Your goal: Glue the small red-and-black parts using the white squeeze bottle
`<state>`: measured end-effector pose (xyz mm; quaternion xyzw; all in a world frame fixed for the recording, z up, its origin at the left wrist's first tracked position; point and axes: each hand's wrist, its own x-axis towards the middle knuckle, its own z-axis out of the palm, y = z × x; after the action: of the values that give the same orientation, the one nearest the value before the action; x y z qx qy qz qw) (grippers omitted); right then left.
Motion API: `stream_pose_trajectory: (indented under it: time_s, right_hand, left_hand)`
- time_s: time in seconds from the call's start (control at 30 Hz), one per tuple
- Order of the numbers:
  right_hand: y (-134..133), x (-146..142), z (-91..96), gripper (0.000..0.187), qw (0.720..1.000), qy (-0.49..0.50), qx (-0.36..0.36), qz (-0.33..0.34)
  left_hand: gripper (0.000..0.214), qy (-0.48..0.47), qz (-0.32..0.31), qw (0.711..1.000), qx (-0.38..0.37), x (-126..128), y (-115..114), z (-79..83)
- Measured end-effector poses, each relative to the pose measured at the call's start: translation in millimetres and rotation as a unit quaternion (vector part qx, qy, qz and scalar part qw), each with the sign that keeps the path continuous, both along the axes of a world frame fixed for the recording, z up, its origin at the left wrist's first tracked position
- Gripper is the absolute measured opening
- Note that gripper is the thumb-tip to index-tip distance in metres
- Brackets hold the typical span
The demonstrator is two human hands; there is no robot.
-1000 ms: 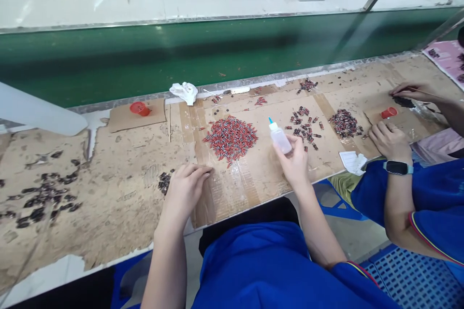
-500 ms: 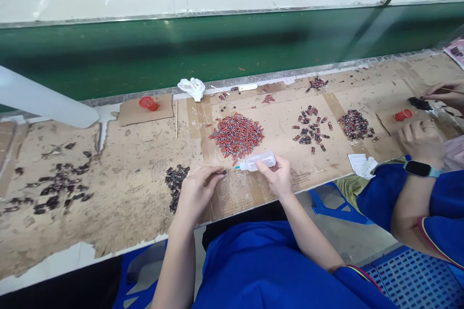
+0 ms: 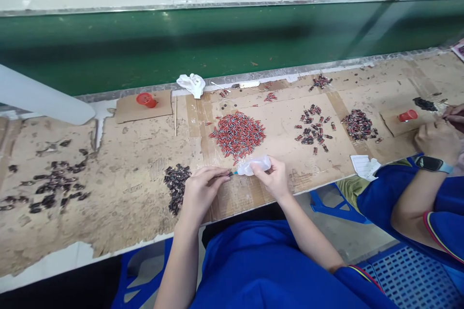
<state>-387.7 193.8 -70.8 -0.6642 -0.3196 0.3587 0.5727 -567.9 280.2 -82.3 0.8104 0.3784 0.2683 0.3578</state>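
Observation:
My left hand [image 3: 203, 187] pinches a small dark part [image 3: 230, 174] between thumb and fingertips. In my right hand [image 3: 274, 177] is a translucent squeeze bottle [image 3: 255, 165], lying nearly level with its thin blue-green tip pointing left. That tip meets or almost meets the dark part; I cannot tell which. Just beyond the bottle lies a heap of small red-and-silver parts [image 3: 237, 134]. Beside my left hand sits a pile of black parts [image 3: 177, 184].
Cardboard [image 3: 130, 193] covers the bench. Red cups [image 3: 146, 100], a crumpled tissue [image 3: 192, 85] and a thin stick [image 3: 176, 116] lie about. Assembled parts [image 3: 314, 124] are scattered right of the heap. At far right a co-worker's hand [image 3: 438, 140] works beside a watch.
The bottle has tilted slightly and moved a little left and down, bringing its tip to the dark part. My left hand has shifted slightly right. The co-worker's hands have moved right.

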Motion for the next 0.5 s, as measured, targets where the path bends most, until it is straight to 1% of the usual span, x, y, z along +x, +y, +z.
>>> stream_pose_trajectory:
  time_s: [0.27,0.5]
  right_hand:
    - [-0.1,-0.3,-3.8,0.027,1.000,0.002,-0.002,0.008]
    - [-0.1,0.5,-1.5,0.027,1.000,-0.008,-0.006,-0.018]
  left_hand:
    - [0.008,-0.005,0.006,1.000,0.004,0.5,-0.5,-2.4]
    - [0.008,0.005,0.018,1.000,0.002,1.4,-1.5,0.7]
